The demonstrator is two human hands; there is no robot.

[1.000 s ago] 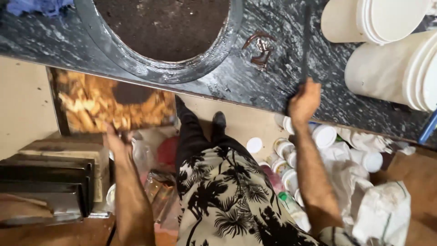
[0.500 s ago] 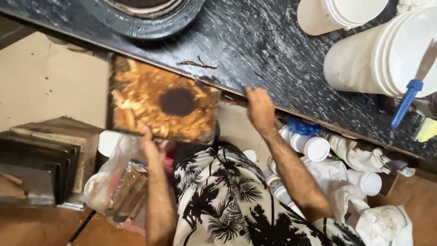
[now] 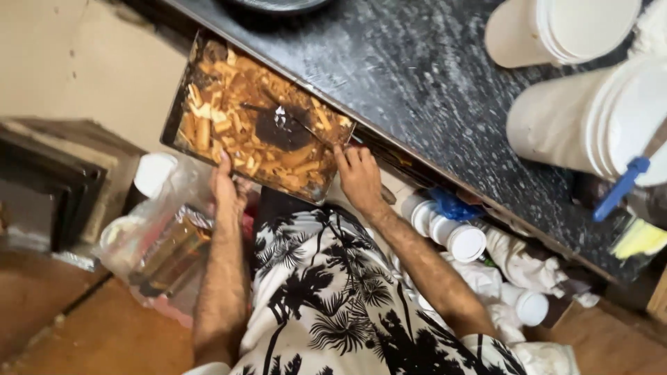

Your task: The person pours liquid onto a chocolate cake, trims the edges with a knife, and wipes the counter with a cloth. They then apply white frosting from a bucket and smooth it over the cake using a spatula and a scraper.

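Left hand (image 3: 226, 186) grips the near edge of the crusted baking tray (image 3: 257, 114), upper left of centre. Right hand (image 3: 359, 177) clasps the tray's lower right corner beside the black counter (image 3: 445, 90). White buckets (image 3: 583, 118) stand upper right.

A dark speckled stone counter (image 3: 431, 90) runs in front of me, its edge slanting down to my right. On it stand stacks of white plastic buckets (image 3: 590, 118), and a dark round pan (image 3: 278, 5) sits at its far edge. I rest one edge of a tray of browned scraps (image 3: 257, 118) against the counter's rim. Below the counter, white-lidded jars (image 3: 458, 236) and crumpled white bags (image 3: 521, 260) lie packed together, and a clear plastic bag (image 3: 156, 236) sits on the brown floor (image 3: 90, 333).
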